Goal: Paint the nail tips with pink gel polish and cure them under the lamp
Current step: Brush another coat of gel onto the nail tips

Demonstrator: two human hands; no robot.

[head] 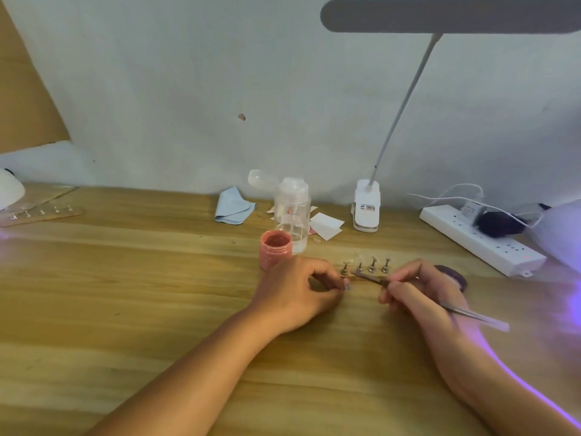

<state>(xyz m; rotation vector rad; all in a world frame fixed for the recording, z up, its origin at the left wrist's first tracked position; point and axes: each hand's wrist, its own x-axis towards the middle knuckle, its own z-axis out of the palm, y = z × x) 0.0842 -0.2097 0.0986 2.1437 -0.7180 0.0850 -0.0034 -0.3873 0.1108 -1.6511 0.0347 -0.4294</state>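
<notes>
An open jar of pink gel polish (275,249) stands on the wooden table, just behind my left hand (298,292). My left hand pinches one small stand with a nail tip (346,284) between thumb and fingers. My right hand (421,294) grips a thin brush (371,277) like a pen, its tip pointing left toward that nail tip. A short row of metal stands with clear nail tips (372,265) sits on a strip just beyond the brush. A curing lamp (562,234) glows purple at the right edge.
A clear pump bottle (292,212) stands behind the jar, with a blue cloth (234,206) and paper pieces (325,226) beside it. A clip desk lamp (366,209) and a white power strip (481,239) lie to the right. A second strip of nail stands (41,214) is far left.
</notes>
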